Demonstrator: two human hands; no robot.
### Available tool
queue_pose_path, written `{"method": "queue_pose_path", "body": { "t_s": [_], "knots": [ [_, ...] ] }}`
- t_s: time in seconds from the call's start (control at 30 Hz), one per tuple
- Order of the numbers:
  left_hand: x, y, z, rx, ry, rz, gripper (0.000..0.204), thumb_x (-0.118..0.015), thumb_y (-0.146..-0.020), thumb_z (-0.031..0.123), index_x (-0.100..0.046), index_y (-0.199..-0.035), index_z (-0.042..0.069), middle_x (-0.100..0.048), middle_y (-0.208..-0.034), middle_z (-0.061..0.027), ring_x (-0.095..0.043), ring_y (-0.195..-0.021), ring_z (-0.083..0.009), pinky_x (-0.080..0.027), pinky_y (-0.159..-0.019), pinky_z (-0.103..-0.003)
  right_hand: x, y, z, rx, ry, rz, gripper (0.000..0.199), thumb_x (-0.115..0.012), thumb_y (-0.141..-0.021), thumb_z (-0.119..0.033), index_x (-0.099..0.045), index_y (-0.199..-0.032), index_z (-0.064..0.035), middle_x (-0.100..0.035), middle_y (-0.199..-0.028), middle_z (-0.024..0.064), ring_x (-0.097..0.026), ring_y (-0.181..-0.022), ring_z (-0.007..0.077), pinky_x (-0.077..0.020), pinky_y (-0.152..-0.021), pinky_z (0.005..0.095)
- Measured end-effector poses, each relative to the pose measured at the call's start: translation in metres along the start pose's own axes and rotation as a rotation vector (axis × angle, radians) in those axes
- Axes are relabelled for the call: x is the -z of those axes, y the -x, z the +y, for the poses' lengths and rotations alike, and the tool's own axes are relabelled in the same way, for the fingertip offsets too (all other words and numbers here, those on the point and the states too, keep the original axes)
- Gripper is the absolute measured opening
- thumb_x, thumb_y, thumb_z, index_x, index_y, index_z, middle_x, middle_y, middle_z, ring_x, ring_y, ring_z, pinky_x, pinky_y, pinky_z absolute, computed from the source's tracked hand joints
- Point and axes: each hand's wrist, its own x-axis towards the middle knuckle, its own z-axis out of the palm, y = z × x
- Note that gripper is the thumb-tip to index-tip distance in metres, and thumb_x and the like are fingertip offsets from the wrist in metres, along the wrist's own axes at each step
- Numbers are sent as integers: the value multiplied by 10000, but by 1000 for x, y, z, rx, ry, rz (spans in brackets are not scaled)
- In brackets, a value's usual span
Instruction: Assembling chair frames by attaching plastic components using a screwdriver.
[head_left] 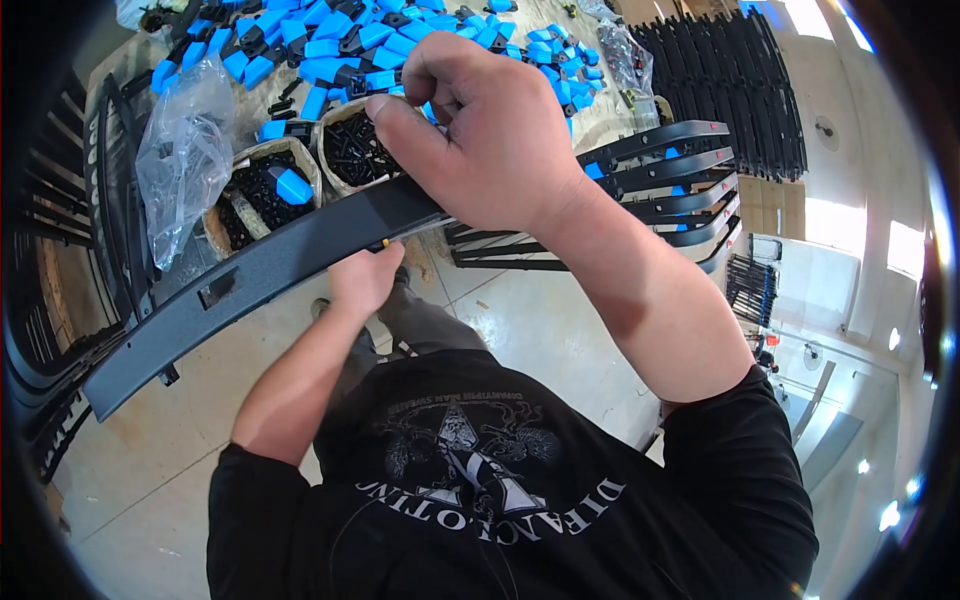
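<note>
A long, curved black plastic trim strip (pixel 285 255) runs slantwise in front of my body. It has a rectangular cut-out toward its left end. My left hand (pixel 365 278) grips its lower edge from below, thumb beside a small yellow piece (pixel 382 244). Over the strip's right end is my right hand (pixel 490 140), its fingers curled and its thumb apart from them. Whatever the curled fingers hold, if anything, is hidden. Just beyond the strip stand two bags of small black parts, the right one (pixel 352 150) and the left one (pixel 245 225), with a blue piece (pixel 292 186) in the left.
Many blue-and-black pieces (pixel 325 70) cover the table behind. A clear plastic bag (pixel 190 150) lies at the left. Similar black strips (pixel 665 180) stick out at the right, and a stack of dark strips (pixel 715 90) stands farther back. More black parts (pixel 60 390) line the left side.
</note>
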Motion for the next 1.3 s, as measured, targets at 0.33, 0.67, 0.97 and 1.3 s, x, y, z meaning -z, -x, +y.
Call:
{"method": "queue_pose_path", "body": {
  "t_s": [0.33,0.67,0.97,1.3],
  "knots": [
    [-4,-2,2,-338,-136,-15,147,-719,-827,120,-681,-952,53,-648,-796,-118,-640,-727,-327,-511,-671,-416,0,-2,0,28,3,-9,313,-680,-869,-373,-636,-894,-64,-675,-727,131,-689,-756,367,-547,-673,449],
    [-17,-24,50,-471,-5,-239,253,-716,-863,90,-712,-1116,88,-714,-978,-106,-673,-936,-385,-534,-815,-408,-5,-1,13,135,-52,62,265,-735,-874,-271,-567,-819,-74,-510,-578,58,-516,-501,218,-417,-495,342],
    [-47,-35,33,-321,224,166,142,-634,-957,164,-675,-1028,48,-683,-960,-144,-660,-884,-318,-510,-807,-440,-6,-3,12,163,-47,-2,272,-737,-878,-282,-576,-817,-71,-524,-592,61,-515,-511,208,-420,-504,340],
    [-46,8,70,287,328,120,289,-654,-958,215,-620,-1103,-32,-679,-1088,-227,-660,-948,-335,-487,-777,-442,3,-8,2,-16,10,-114,325,-664,-890,-377,-634,-857,-56,-663,-680,122,-677,-680,359,-534,-629,450]
  ]
}}
